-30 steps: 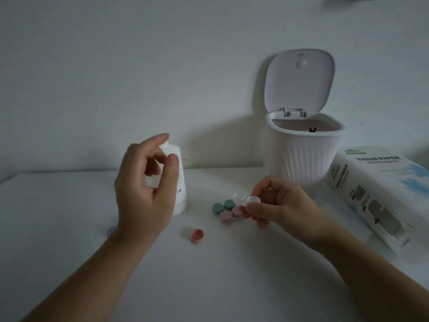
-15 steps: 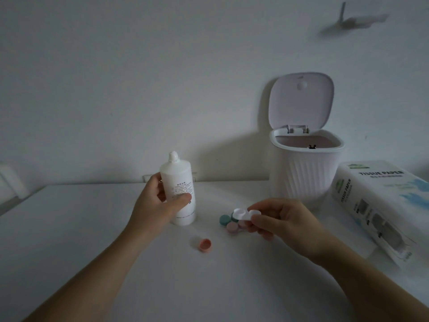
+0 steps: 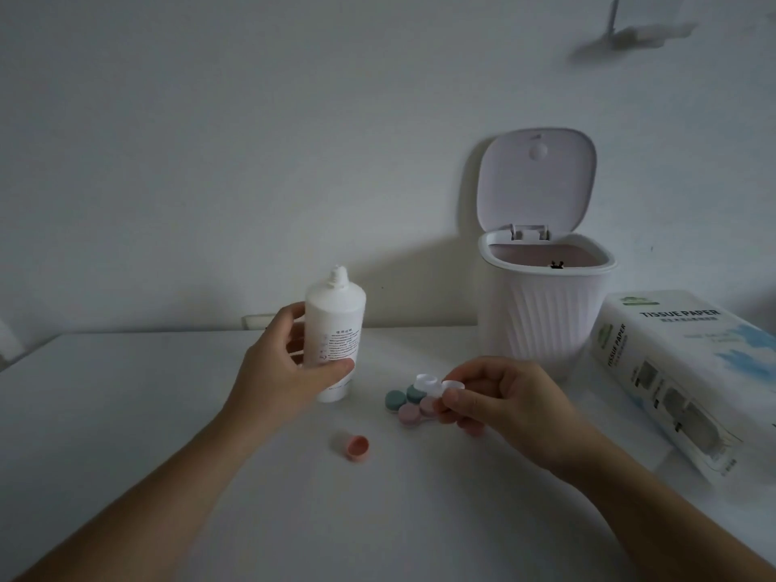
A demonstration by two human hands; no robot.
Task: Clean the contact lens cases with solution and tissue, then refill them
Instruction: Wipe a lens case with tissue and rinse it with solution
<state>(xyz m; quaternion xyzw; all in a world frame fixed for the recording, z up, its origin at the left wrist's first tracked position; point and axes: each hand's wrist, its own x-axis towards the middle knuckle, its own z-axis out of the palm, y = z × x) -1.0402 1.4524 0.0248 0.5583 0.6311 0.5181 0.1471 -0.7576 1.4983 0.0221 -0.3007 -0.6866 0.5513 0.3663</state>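
While L hand (image 3: 289, 367) grips upright solution bottle (image 3: 336, 329), R hand (image 3: 499, 401) pinches what looks like an uncapped white lens case (image 3: 436, 382)

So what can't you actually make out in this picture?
All in the head view:
- Bottle label: print too small.
- Bin contents: hidden by its rim.
- White lens case: right hand covers part; wells too small to judge.
- Tissue pack: cut off at the right edge.
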